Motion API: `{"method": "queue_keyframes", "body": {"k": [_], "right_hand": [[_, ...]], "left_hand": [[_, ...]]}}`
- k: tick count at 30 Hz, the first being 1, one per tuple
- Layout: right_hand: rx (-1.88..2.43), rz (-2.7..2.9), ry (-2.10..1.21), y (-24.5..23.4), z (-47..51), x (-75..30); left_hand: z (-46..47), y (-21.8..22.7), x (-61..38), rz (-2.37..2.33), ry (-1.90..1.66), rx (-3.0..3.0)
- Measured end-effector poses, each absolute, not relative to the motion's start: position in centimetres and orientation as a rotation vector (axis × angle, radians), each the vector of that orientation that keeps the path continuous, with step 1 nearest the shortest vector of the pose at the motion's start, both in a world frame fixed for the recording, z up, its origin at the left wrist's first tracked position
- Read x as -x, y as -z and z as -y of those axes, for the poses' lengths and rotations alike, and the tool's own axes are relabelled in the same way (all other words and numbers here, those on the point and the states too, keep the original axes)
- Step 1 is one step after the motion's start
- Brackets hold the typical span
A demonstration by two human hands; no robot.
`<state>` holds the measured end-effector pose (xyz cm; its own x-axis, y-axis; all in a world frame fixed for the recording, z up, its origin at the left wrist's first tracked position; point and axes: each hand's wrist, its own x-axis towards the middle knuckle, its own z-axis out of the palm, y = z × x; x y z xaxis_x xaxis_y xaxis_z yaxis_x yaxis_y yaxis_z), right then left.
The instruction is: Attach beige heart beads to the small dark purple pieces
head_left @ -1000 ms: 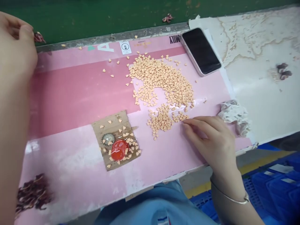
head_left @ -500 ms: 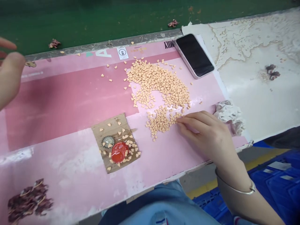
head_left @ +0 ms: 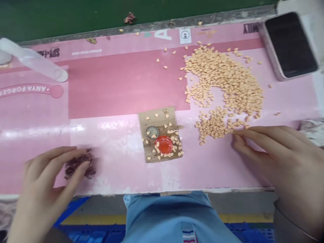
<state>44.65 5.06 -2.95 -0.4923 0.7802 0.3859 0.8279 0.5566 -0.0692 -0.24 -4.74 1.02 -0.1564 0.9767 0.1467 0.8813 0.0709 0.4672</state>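
My left hand (head_left: 54,180) hovers over a small heap of dark maroon, crumpled, ribbon-like pieces (head_left: 93,165) at the lower left. Its thumb and index finger are apart, with the heap showing between them. My right hand (head_left: 275,152) is closed in a pinch at the near edge of many tiny tan heart-shaped pieces (head_left: 215,126); whatever lies between its fingertips is hidden. A square of brown cardboard (head_left: 149,153) lies between my hands. On it are a red, glossy round cap (head_left: 165,145), a ridged metal bottle cap (head_left: 152,131) and scattered tan pieces.
A smartphone (head_left: 291,45) lies at the far right. A whitish translucent plastic tool (head_left: 43,62) rests at the upper left. White crumpled material (head_left: 312,130) sits beyond my right hand. A green surface (head_left: 76,17) with a maroon scrap (head_left: 129,18) borders the far edge.
My left hand has come from the upper left down to the maroon heap. My right hand stays pinched by the tan pieces. The view has shifted left.
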Motion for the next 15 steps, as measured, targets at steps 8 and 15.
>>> {"method": "queue_keyframes", "body": {"k": [8,15], "right_hand": [[1.444,2.314,-0.015,3.9,-4.3,-45.6],[1.021,2.289,0.018,1.8,-5.5,-40.1]], "left_hand": [[6.3,0.2,-1.1,-2.270,-0.584,-1.846],[4.6,1.1,-1.9,-2.144,-0.478,-2.412]]}}
